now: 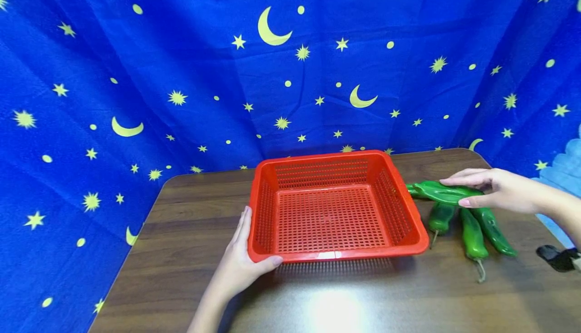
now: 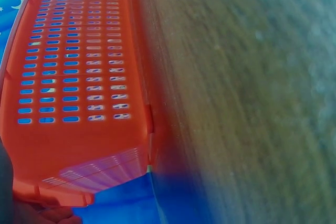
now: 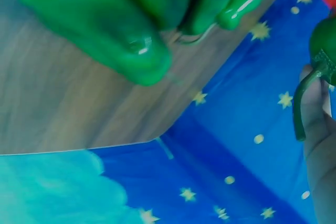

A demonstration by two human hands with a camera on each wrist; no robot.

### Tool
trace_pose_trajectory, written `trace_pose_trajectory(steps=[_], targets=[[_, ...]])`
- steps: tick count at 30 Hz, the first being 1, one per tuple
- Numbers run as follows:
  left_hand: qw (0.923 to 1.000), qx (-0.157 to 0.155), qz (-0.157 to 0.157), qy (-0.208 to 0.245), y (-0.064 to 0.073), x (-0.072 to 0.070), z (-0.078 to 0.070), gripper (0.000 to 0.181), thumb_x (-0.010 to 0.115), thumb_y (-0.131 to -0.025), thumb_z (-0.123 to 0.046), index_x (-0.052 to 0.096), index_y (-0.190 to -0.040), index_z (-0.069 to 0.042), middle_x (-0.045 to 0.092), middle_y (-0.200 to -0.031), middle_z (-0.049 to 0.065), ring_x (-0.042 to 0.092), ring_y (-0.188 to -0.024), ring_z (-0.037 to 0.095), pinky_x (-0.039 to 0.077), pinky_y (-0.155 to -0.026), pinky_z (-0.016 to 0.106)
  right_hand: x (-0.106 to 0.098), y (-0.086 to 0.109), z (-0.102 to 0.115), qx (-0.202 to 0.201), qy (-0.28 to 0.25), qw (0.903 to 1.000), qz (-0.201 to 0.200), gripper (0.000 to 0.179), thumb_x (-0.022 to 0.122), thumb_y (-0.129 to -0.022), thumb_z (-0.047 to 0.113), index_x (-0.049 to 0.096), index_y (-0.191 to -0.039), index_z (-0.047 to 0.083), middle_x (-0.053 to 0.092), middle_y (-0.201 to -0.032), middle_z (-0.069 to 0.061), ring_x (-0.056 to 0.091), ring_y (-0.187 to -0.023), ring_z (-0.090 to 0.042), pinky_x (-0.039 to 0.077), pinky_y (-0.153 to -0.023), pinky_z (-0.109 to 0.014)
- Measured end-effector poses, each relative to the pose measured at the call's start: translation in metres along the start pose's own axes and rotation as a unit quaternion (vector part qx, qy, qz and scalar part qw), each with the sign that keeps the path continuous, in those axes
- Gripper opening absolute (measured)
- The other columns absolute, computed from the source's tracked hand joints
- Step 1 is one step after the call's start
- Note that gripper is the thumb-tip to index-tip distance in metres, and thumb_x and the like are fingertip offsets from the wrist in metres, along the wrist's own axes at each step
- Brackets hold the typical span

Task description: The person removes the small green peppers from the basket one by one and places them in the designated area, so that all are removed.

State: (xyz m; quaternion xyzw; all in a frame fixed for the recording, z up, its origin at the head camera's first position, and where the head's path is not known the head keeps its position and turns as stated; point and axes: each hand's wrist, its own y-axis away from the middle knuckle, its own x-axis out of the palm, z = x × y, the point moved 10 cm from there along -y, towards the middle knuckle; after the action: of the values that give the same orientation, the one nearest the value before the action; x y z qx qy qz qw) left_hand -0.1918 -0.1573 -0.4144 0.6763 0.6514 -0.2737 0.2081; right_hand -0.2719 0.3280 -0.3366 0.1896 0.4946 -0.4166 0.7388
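A red plastic basket (image 1: pixel 317 158) with slotted walls and a mesh bottom stands on the wooden table. At its near left corner my left hand (image 1: pixel 240 255) grips the rim, thumb on the front edge and fingers along the left side. My right hand (image 1: pixel 504 190) holds a long green pepper (image 1: pixel 440 192) between thumb and fingers, right of the basket and above other peppers. That pepper's stem end (image 3: pixel 326 51) shows beside the fingers in the right wrist view. Below lie several green peppers, among them one with a long stem (image 1: pixel 473 237) and a darker one (image 1: pixel 496 231).
Behind the table (image 1: pixel 195 207) hangs a blue curtain (image 1: pixel 218 60) with yellow moons and stars, wrapping round both sides. A black object (image 1: pixel 557 258) shows at the right edge, under the right forearm. Light glares off the tabletop in front of the basket.
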Motion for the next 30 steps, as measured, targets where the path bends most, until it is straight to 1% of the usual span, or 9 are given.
trace_pose_trajectory(steps=[4, 8, 10, 13, 17, 20, 23, 26, 30], targets=[[1.0, 0.002, 0.0, -0.003, 0.0, 0.0, 0.0, 0.128, 0.086, -0.065, -0.059, 0.005, -0.16, -0.031, 0.006, -0.168, -0.002, 0.016, -0.153, 0.03, 0.026, -0.118, 0.059, 0.004, 0.012, -0.021, 0.014, -0.018, 0.9997, 0.0, 0.047, 0.08, -0.081, 0.01, 0.069, -0.126, 0.018, 0.056, -0.121, 0.031, 0.044, -0.111, 0.023, 0.036, -0.083, 0.001], [1.0, 0.001, 0.0, -0.003, 0.0, 0.0, 0.001, 0.129, 0.086, -0.065, -0.059, 0.004, -0.16, -0.031, 0.005, -0.168, -0.002, 0.017, -0.153, 0.031, 0.026, -0.118, 0.059, 0.01, 0.02, -0.036, 0.007, -0.054, 0.9984, 0.014, 0.044, 0.077, -0.081, 0.003, 0.07, -0.124, 0.012, 0.058, -0.12, 0.033, 0.048, -0.109, 0.021, 0.038, -0.082, 0.001], [1.0, 0.0, -0.001, -0.003, 0.0, 0.0, 0.001, 0.129, 0.086, -0.065, -0.06, 0.004, -0.16, -0.031, 0.006, -0.168, -0.001, 0.017, -0.153, 0.031, 0.027, -0.117, 0.059, 0.015, 0.024, -0.04, -0.008, -0.074, 0.9968, 0.029, 0.043, 0.075, -0.082, 0.0, 0.069, -0.124, 0.008, 0.061, -0.12, 0.031, 0.052, -0.108, 0.018, 0.041, -0.081, -0.001], [1.0, 0.001, 0.0, -0.003, -0.001, 0.0, 0.001, 0.129, 0.086, -0.064, -0.06, 0.005, -0.16, -0.032, 0.006, -0.168, -0.001, 0.017, -0.153, 0.031, 0.027, -0.117, 0.059, 0.023, 0.029, -0.043, -0.023, -0.09, 0.9947, 0.044, 0.042, 0.074, -0.083, -0.001, 0.069, -0.124, 0.008, 0.062, -0.121, 0.029, 0.053, -0.108, 0.017, 0.042, -0.08, -0.002], [1.0, 0.005, -0.002, -0.003, -0.001, 0.0, 0.001, 0.129, 0.086, -0.064, -0.06, 0.005, -0.16, -0.032, 0.006, -0.168, -0.001, 0.018, -0.153, 0.031, 0.028, -0.117, 0.059, 0.034, 0.032, -0.046, -0.04, -0.107, 0.992, 0.055, 0.043, 0.073, -0.082, -0.003, 0.069, -0.123, 0.009, 0.062, -0.123, 0.028, 0.05, -0.112, 0.018, 0.04, -0.084, 0.0], [1.0, 0.007, -0.003, -0.001, -0.001, 0.0, 0.002, 0.129, 0.086, -0.064, -0.06, 0.005, -0.16, -0.032, 0.006, -0.168, -0.001, 0.019, -0.152, 0.031, 0.029, -0.116, 0.06, 0.041, 0.033, -0.048, -0.042, -0.126, 0.989, 0.066, 0.044, 0.072, -0.082, -0.005, 0.069, -0.123, 0.009, 0.06, -0.126, 0.028, 0.046, -0.116, 0.02, 0.037, -0.086, 0.001], [1.0, 0.007, -0.003, 0.002, -0.001, 0.0, 0.002, 0.129, 0.086, -0.064, -0.059, 0.005, -0.16, -0.031, 0.006, -0.168, 0.0, 0.019, -0.152, 0.032, 0.028, -0.116, 0.06, 0.046, 0.033, -0.051, -0.024, -0.131, 0.9887, 0.069, 0.043, 0.073, -0.083, -0.004, 0.07, -0.123, 0.009, 0.06, -0.126, 0.028, 0.043, -0.117, 0.021, 0.034, -0.088, 0.002], [1.0, 0.006, -0.003, 0.002, -0.001, 0.0, 0.002, 0.129, 0.086, -0.064, -0.059, 0.005, -0.16, -0.031, 0.006, -0.168, -0.001, 0.019, -0.152, 0.031, 0.028, -0.117, 0.059, 0.049, 0.034, -0.055, 0.007, -0.113, 0.9915, 0.065, 0.041, 0.075, -0.083, 0.003, 0.07, -0.123, 0.012, 0.059, -0.126, 0.03, 0.037, -0.118, 0.025, 0.028, -0.09, 0.003], [1.0, 0.004, -0.003, 0.002, -0.001, -0.001, 0.002, 0.128, 0.086, -0.064, -0.06, 0.004, -0.16, -0.033, 0.005, -0.168, -0.002, 0.018, -0.153, 0.031, 0.029, -0.116, 0.06, 0.05, 0.035, -0.056, 0.029, -0.093, 0.9938, 0.054, 0.042, 0.077, -0.083, 0.008, 0.07, -0.123, 0.014, 0.057, -0.125, 0.032, 0.034, -0.117, 0.028, 0.028, -0.088, 0.002]])
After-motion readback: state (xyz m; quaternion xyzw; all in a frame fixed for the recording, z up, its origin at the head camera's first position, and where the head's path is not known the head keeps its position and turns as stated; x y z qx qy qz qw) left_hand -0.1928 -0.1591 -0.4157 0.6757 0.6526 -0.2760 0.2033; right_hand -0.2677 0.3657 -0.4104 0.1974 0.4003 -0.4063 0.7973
